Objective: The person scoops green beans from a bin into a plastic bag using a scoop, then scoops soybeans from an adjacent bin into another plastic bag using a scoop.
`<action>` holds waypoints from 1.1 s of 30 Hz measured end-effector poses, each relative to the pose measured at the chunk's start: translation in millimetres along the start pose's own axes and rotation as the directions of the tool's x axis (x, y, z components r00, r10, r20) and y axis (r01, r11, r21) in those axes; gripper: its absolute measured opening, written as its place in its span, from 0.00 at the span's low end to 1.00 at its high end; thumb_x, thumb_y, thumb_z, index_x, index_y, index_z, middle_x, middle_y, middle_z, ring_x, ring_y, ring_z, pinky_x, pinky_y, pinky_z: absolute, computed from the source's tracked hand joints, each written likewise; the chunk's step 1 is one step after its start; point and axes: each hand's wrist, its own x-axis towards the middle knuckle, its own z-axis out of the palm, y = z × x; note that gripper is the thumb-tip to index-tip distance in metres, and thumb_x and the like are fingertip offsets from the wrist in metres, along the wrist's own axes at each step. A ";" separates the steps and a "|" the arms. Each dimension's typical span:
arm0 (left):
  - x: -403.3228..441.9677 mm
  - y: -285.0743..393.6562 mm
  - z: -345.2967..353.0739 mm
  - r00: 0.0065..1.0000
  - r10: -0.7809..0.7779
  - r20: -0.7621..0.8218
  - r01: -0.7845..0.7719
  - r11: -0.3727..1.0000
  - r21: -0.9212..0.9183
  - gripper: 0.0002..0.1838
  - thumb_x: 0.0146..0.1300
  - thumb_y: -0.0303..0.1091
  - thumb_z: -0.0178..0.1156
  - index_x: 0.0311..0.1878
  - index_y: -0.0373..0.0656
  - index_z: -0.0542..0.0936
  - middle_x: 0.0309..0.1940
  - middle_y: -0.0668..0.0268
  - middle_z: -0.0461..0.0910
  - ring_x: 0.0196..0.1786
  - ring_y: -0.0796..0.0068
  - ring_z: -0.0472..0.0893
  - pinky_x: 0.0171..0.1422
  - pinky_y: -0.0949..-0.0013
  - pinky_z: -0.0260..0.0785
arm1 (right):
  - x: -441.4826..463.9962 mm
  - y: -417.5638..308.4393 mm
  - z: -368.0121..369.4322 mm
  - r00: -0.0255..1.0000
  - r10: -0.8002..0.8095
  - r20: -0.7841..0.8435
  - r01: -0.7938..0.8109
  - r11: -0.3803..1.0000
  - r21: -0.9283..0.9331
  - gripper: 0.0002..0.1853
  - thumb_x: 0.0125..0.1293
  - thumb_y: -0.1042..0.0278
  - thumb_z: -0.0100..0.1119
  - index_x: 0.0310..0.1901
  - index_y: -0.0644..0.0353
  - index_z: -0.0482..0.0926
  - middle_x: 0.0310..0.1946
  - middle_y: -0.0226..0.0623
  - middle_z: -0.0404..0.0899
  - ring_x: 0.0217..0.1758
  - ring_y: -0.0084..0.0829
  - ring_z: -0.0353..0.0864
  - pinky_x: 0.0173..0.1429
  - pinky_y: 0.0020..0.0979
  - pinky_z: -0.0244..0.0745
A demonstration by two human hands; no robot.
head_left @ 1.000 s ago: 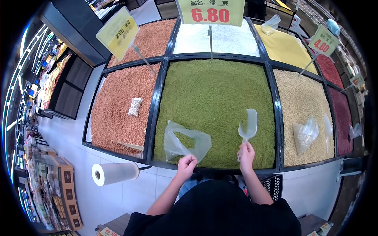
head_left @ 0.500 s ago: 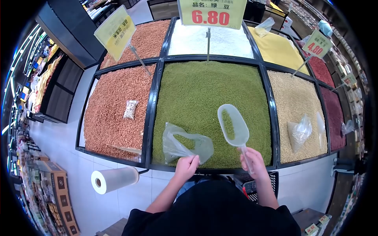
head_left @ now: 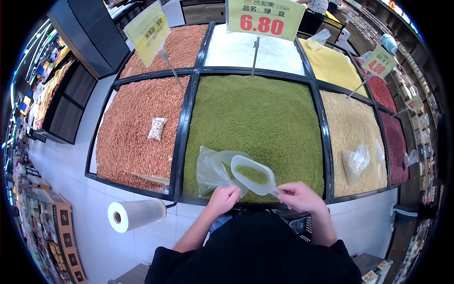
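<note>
Scoop meets bag: the 2 now overlap above the green beans (head_left: 250, 113)!
The clear scoop (head_left: 257, 177) has swung left, away from open beans, and its lip crosses the plastic bag (head_left: 210, 173), bringing both hands' work together; whether that lip sits inside the mouth, I can't tell. Green shows in the scoop's bowl. Left hand (head_left: 224, 199): fingers closed, pinching the bag's edge. Right hand (head_left: 301, 196): fingers curled tightly round the scoop's handle. The black-framed bin (head_left: 185, 130) carries a 6.80 sign (head_left: 262, 21), with reddish nuts (head_left: 135, 123) left and pale grain (head_left: 352, 125) right. A plastic roll (head_left: 142, 214) hangs over pale floor tiles (head_left: 137, 248), store shelves (head_left: 47, 241) beyond.
</note>
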 end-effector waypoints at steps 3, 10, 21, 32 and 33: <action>-0.3 2.9 -4.0 0.999 0.035 0.017 -0.036 0.998 0.044 0.15 0.75 0.32 0.51 0.33 0.35 0.81 0.21 0.62 0.81 0.25 0.72 0.83 0.33 0.69 0.74 | 31.6 4.2 26.0 0.967 -0.232 -0.105 0.202 0.951 -0.235 0.12 0.69 0.67 0.63 0.49 0.64 0.84 0.29 0.33 0.83 0.24 0.25 0.78 0.29 0.28 0.73; -0.7 3.2 -7.8 0.997 0.070 -0.031 -0.070 0.997 0.015 0.14 0.73 0.32 0.53 0.32 0.37 0.82 0.21 0.61 0.81 0.25 0.69 0.83 0.33 0.67 0.74 | 50.6 -1.6 52.7 0.817 -0.538 -0.207 0.279 0.684 -0.674 0.16 0.62 0.64 0.66 0.49 0.61 0.83 0.36 0.47 0.81 0.41 0.51 0.84 0.49 0.46 0.78; -2.3 -4.6 -21.0 0.972 0.189 -0.140 -0.182 0.981 0.062 0.13 0.70 0.29 0.55 0.29 0.37 0.83 0.22 0.58 0.81 0.26 0.62 0.84 0.34 0.63 0.74 | 72.3 90.2 16.3 0.819 -0.327 -0.472 0.326 0.941 -0.087 0.17 0.64 0.74 0.63 0.53 0.65 0.74 0.32 0.32 0.77 0.34 0.21 0.77 0.39 0.29 0.75; -1.1 -4.3 -33.1 0.954 0.219 -0.205 -0.211 0.976 0.062 0.12 0.67 0.26 0.57 0.27 0.37 0.82 0.22 0.57 0.81 0.26 0.58 0.83 0.34 0.62 0.74 | 210.1 15.1 65.1 0.757 -0.377 -0.534 0.415 0.908 -0.053 0.20 0.65 0.69 0.69 0.54 0.66 0.75 0.39 0.36 0.83 0.40 0.26 0.82 0.46 0.32 0.79; -2.3 -3.3 -36.5 0.936 0.247 -0.252 -0.235 0.969 0.074 0.12 0.67 0.26 0.56 0.26 0.37 0.82 0.20 0.58 0.80 0.24 0.60 0.82 0.32 0.63 0.73 | 218.9 5.6 65.6 0.776 -0.406 -0.482 0.438 0.898 -0.051 0.19 0.66 0.73 0.66 0.56 0.65 0.74 0.39 0.33 0.82 0.37 0.22 0.81 0.42 0.28 0.79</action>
